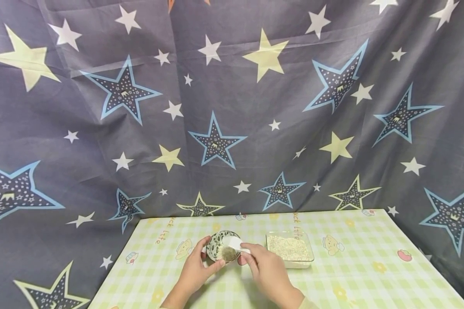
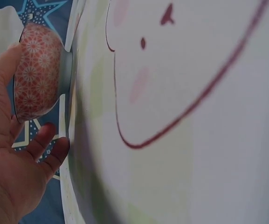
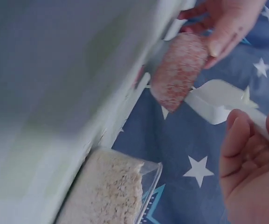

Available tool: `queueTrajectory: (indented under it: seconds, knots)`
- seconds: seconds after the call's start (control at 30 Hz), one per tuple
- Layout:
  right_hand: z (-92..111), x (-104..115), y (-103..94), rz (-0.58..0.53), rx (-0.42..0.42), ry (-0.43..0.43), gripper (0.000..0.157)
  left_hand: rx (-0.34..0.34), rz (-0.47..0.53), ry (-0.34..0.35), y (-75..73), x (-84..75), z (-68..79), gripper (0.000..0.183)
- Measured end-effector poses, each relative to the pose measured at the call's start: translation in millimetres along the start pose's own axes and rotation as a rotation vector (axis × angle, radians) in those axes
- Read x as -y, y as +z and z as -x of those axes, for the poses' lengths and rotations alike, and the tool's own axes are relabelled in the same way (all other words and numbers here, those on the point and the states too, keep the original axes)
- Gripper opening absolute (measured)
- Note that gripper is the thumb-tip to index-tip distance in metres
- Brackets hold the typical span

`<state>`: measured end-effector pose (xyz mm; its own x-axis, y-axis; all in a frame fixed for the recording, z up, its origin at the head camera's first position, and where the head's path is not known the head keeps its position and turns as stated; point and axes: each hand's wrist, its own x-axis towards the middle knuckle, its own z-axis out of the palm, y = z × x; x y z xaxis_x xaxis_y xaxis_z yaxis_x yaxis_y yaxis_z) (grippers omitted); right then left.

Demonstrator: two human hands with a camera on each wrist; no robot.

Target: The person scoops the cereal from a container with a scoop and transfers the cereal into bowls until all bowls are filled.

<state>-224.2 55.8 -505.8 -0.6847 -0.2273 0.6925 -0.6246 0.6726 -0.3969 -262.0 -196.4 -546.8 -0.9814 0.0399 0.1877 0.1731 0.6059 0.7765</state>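
My left hand (image 1: 196, 269) grips a small bowl (image 1: 214, 248) by its rim, thumb on the near side and fingers at the far left. The bowl is patterned red outside in the left wrist view, with dark leafy shapes inside; its foot is right at the tabletop. A grey-brown patch shows in its bottom. Between thumb and fingers my right hand (image 1: 270, 269) pinches the handle of a white scoop (image 3: 212, 103), whose head is over the bowl's right rim. What the scoop contains is hidden.
To the right of my right hand stands a clear rectangular glass container (image 1: 294, 264) holding pale flakes that look like oats (image 1: 288, 247). A green checked cloth (image 1: 355, 283) with cartoon prints covers the table. Behind it hangs a dark star-patterned curtain (image 1: 232, 189).
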Motion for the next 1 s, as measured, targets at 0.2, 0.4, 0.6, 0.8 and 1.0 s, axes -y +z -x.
queueTrajectory:
  seconds: [0.2, 0.4, 0.6, 0.8, 1.0]
  knots:
    - [-10, -1, -12.3, -0.549, 0.061, 0.538, 0.031, 0.004, -0.001, -0.012, 2.2, 1.6, -0.4, 0.097]
    - [-15, -9, -22.3, -0.824, 0.021, 0.809, 0.038, 0.015, -0.028, -0.025, 2.0, 1.9, -1.8, 0.098]
    - [-13, -14, -31.2, -0.903, 0.016, 0.907, 0.042, 0.0, -0.097, -0.021, -0.3, -2.6, 0.2, 0.097]
    - [-13, -21, -37.7, -0.907, 0.006, 0.926, 0.04, -0.093, -0.187, 0.027, -2.3, -13.2, 6.6, 0.095]
    - [-15, -27, -50.2, -0.894, -0.018, 0.933, 0.039, -0.114, -0.17, 0.069, 1.7, -28.1, 10.1, 0.094]
